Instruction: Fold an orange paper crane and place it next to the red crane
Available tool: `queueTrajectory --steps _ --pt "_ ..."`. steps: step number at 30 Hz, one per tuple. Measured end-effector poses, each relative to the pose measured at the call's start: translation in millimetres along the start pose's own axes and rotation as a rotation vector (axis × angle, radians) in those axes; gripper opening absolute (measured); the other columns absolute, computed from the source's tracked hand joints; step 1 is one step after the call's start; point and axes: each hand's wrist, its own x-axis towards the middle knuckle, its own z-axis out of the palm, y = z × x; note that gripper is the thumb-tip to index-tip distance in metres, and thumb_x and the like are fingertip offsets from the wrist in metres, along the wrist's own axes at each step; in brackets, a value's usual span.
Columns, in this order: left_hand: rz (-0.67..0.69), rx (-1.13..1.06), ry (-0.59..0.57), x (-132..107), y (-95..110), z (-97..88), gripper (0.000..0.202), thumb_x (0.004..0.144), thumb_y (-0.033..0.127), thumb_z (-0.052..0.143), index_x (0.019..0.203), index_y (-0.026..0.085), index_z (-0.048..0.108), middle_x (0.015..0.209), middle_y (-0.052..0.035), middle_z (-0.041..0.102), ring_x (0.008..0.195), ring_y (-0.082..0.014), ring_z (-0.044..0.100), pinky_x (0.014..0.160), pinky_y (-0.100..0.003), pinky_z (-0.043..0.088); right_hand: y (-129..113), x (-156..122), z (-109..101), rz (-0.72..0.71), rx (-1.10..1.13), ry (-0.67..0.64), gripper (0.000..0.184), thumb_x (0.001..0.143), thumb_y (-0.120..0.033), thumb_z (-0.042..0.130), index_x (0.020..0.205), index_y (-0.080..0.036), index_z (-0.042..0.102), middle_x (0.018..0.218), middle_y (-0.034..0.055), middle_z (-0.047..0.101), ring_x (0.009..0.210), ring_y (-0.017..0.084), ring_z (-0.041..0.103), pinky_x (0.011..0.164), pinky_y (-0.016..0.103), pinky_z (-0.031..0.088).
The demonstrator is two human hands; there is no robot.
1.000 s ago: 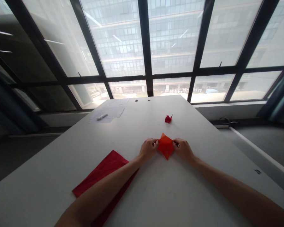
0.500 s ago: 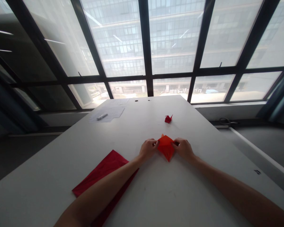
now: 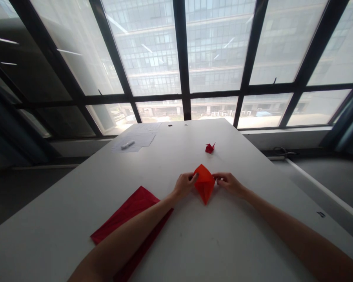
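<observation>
A folded sheet of red origami paper (image 3: 204,183) forms a diamond on the white table (image 3: 176,235), its lower point touching or nearly touching the surface. My left hand (image 3: 184,185) pinches its left corner. My right hand (image 3: 228,182) reaches in from the right, with the fingertips holding the right corner. The inner folds are partly hidden by the paper's front face. Farther up the table stands a small red origami crane (image 3: 210,148), apart from both hands.
A pile of red paper sheets (image 3: 126,213) lies at the lower left, partly under my left forearm. Printed papers (image 3: 133,138) and a white marker (image 3: 127,145) lie at the far left of the table. Scissors (image 3: 282,152) rest beyond its right edge, before large windows.
The red paper has opened into a taller, cleaner diamond, with its lower point reaching farther down. My right hand has drawn slightly rightward, and its fingers have stretched out toward the corner.
</observation>
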Motion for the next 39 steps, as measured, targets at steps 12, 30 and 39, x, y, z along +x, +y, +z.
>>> queueTrajectory --steps 12,30,39 --pt "0.055 0.004 -0.032 -2.7 2.0 2.1 0.047 0.087 0.03 0.051 0.133 0.021 0.048 0.07 0.0052 0.059 0.061 -0.0123 0.051 0.061 -0.023 0.038 9.8 2.2 12.3 0.007 -0.195 0.102 0.019 0.083 -0.03 0.062 0.094 -0.018 0.073 0.088 0.0047 0.071 0.071 0.017 0.062 0.066 0.029 0.049" --pt "0.355 0.17 -0.162 -9.2 13.7 -0.7 0.03 0.089 0.018 0.057 0.117 0.024 0.066 0.133 -0.0064 0.059 0.122 -0.0226 0.056 0.108 -0.037 0.043 -6.6 -5.9 18.6 -0.228 -0.542 -0.025 0.023 0.089 -0.026 0.063 0.111 -0.029 0.072 0.113 0.0048 0.071 0.108 0.023 0.06 0.097 0.039 0.044" --pt "0.387 0.367 -0.295 -6.5 3.2 2.0 0.046 0.101 0.03 0.037 0.146 0.025 0.043 0.158 -0.0076 0.031 0.149 -0.0217 0.021 0.121 -0.047 0.02 -1.8 -3.3 18.4 -0.308 -0.548 -0.099 0.028 0.092 -0.023 0.058 0.115 -0.032 0.07 0.125 0.0032 0.067 0.121 0.024 0.054 0.104 0.041 0.04"
